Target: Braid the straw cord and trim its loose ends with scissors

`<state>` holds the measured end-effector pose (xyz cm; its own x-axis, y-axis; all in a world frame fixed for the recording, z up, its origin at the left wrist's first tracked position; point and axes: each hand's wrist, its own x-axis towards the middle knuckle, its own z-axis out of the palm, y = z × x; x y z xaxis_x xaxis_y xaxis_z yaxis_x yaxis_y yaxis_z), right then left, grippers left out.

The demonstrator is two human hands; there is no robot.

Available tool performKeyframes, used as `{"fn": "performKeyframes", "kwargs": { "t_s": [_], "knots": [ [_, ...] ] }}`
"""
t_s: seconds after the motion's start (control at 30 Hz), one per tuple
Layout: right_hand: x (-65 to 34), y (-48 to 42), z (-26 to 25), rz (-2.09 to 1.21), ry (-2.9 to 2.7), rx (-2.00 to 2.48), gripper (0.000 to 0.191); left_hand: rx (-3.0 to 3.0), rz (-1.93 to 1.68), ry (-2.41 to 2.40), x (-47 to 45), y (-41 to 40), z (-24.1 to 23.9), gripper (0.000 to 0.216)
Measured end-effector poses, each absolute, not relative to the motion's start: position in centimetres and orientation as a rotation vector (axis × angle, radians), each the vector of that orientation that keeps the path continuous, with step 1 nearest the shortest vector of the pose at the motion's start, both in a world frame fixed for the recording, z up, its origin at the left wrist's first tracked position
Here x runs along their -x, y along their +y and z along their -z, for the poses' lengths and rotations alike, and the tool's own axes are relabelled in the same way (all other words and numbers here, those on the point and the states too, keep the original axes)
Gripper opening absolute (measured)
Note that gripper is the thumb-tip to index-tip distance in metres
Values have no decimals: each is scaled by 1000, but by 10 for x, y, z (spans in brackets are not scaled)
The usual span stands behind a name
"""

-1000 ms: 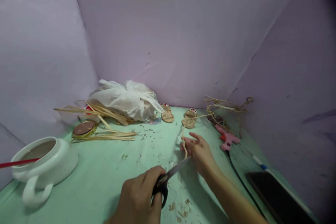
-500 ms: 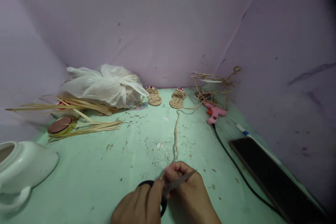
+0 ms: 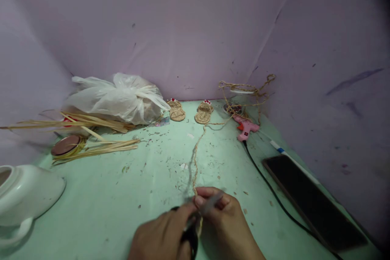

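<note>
My left hand [image 3: 161, 233] is closed around scissors [image 3: 211, 204] with black handles, whose blurred blades point up and right across my right hand. Between the thumb and fingers of my right hand [image 3: 227, 217] is pinched a braided straw cord [image 3: 195, 166]. The cord runs up the table from my fingertips, then bends right toward the glue gun, and a short end hangs below my grip beside the scissors. Past its bend sit two small woven slippers, a left one [image 3: 177, 111] and a right one [image 3: 203, 114], each with red and white beads at the top.
A pink glue gun [image 3: 247, 128] with a black cable lies right, near tangled cord [image 3: 240, 87]. A dark phone [image 3: 312, 203] rests at the right. On the left are a white plastic bag [image 3: 118, 99], straw strips [image 3: 97, 122], a round lidded container [image 3: 66, 145] and a white jug [image 3: 27, 199].
My left hand and the scissors have moved slightly right and tilted against the cord. The cord's near part has swung left, and its short end now shows. The whole view has shifted slightly.
</note>
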<state>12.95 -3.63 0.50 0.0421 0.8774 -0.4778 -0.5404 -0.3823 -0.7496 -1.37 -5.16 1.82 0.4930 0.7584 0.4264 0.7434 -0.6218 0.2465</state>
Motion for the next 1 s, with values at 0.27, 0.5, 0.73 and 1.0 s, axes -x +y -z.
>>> {"fn": "performKeyframes", "kwargs": {
  "t_s": [0.27, 0.5, 0.73, 1.0],
  "knots": [
    [-143, -35, -7, -1553, -503, 1248, 35, -2676, -550, 1315, 40, -28, -41, 46],
    [-147, -37, -6, -1502, -646, 1270, 29, -2834, -511, 1364, 34, -33, -32, 48],
    [-147, -37, -10, -1438, -728, 1329, 26, -2848, -462, 1296, 38, -32, -27, 50],
    [-148, -38, -13, -1493, -697, 1331, 25, -3110, -454, 1254, 41, -27, -23, 50]
  ]
}}
